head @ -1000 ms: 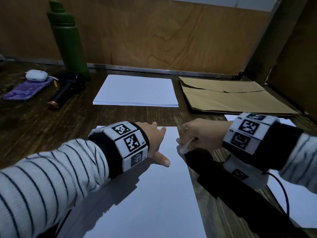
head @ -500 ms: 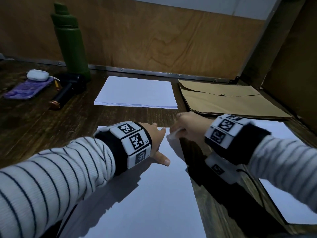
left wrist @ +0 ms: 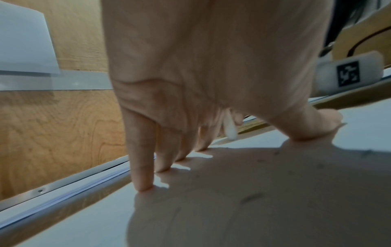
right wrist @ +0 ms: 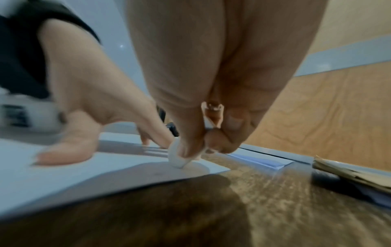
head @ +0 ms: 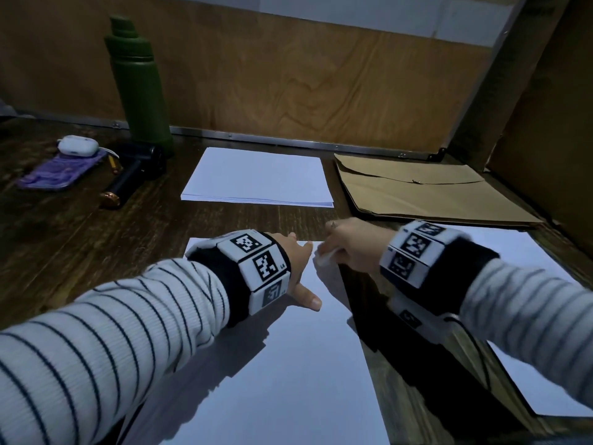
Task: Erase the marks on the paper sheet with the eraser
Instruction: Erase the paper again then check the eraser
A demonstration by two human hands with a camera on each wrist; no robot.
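Note:
A white paper sheet (head: 288,364) lies on the dark wooden desk in front of me. My left hand (head: 296,268) presses flat on its upper part, fingers spread and straight (left wrist: 141,167). My right hand (head: 349,245) pinches a small white eraser (head: 322,257) between thumb and fingers; its tip touches the sheet near the top right corner (right wrist: 178,158). Faint grey specks show on the sheet (left wrist: 251,197) under my left palm in the left wrist view.
A stack of white paper (head: 260,178) lies beyond the sheet, a brown envelope (head: 426,194) to its right, another white sheet (head: 529,332) at the right edge. A green bottle (head: 138,81), black cylinder (head: 128,178), purple case (head: 61,171) and white earbud case (head: 77,145) stand at back left.
My right hand with the eraser has moved up and left along the sheet's right edge toward the top corner. My left hand has stayed pressed on the sheet.

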